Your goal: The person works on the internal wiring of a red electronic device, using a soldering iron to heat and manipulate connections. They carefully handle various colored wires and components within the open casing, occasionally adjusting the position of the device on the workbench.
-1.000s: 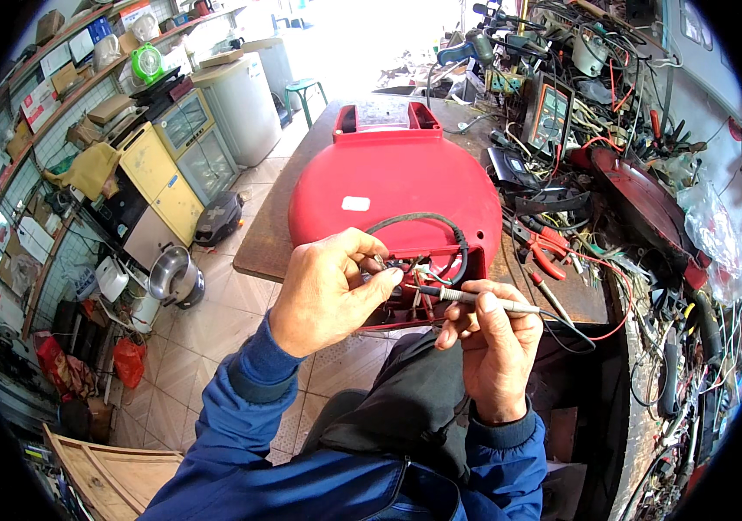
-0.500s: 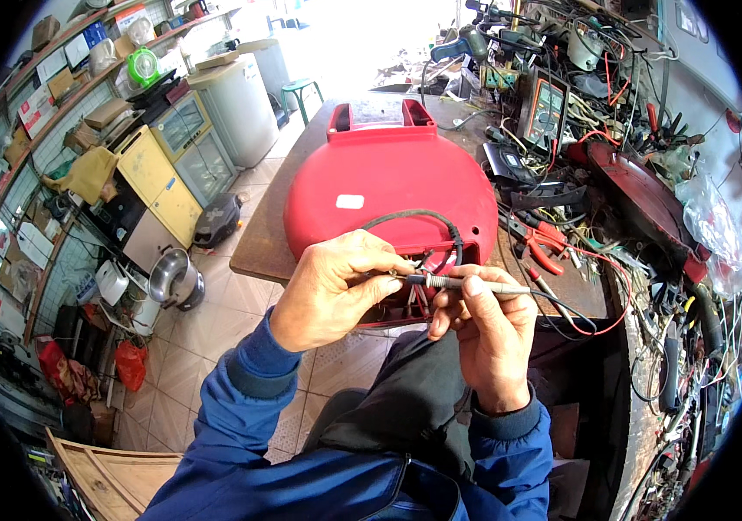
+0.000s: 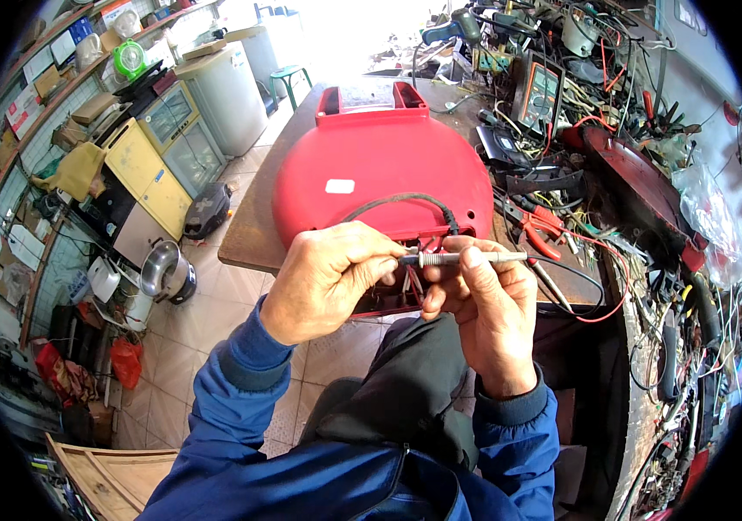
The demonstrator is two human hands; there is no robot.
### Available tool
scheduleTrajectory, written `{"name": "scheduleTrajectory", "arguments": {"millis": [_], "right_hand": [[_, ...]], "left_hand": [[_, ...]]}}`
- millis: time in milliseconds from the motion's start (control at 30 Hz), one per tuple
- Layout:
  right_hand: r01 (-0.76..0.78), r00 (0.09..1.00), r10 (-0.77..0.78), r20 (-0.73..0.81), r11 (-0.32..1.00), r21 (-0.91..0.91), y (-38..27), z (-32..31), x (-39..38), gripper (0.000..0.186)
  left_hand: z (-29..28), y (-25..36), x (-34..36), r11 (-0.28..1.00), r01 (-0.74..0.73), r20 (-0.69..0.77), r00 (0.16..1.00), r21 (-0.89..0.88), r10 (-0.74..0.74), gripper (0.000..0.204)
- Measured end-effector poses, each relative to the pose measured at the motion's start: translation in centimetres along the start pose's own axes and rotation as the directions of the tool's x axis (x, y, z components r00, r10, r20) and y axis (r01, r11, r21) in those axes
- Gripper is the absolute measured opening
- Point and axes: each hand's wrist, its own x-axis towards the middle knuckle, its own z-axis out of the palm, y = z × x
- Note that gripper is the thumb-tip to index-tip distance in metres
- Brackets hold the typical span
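A round red appliance housing (image 3: pixel 384 169) lies on the table in front of me, its near side open with several wires (image 3: pixel 413 282) inside. A dark cord (image 3: pixel 401 199) loops across its edge. My right hand (image 3: pixel 488 300) holds a grey, pen-shaped test probe (image 3: pixel 475 258) almost level, thumb on top, its black lead running off to the right. My left hand (image 3: pixel 328 278) is closed in a pinch right at the probe's tip. What sits between those fingertips is too small and covered to name. Both hands are just in front of the opening.
A multimeter (image 3: pixel 539 94), red-handled pliers (image 3: pixel 540 234) and a second, red-leaded probe (image 3: pixel 551 284) lie on the right of the brown table (image 3: pixel 254 234). Tangled cables and parts crowd the far right. Left on the tiled floor stand a metal pot (image 3: pixel 163 271) and cabinets (image 3: pixel 147 178).
The view has shifted slightly, so the housing sits a little further left and higher. The probe has tilted to nearly level. Both hands keep their grips.
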Motion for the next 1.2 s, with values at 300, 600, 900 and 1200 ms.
{"name": "scheduleTrajectory", "arguments": {"millis": [300,600,900,1200], "right_hand": [[0.104,0.958,-0.189,-0.218,0.931,-0.350,1.9,-5.7,-6.8,0.017],[-0.484,0.873,0.295,-0.388,0.626,-0.612,12.5,-14.9,-19.2,0.008],[-0.316,0.921,0.323,-0.216,0.299,-0.900,12.7,-14.4,-20.5,0.037],[-0.001,0.958,0.285,0.006,0.027,-1.000,12.2,-14.7,-20.0,0.042]], "left_hand": [[0.7,-2.4,-0.3,0.984,0.045,-0.159,0.985,-0.173,-0.073,0.015],[-1.4,-4.7,-1.8,0.974,0.031,-0.135,0.989,-0.223,-0.063,0.033],[-2.9,-5.1,-2.2,0.980,0.160,-0.134,0.975,-0.119,-0.176,0.036],[-0.5,-2.9,-1.3,0.987,0.035,-0.123,0.991,-0.154,-0.054,0.022]]}}
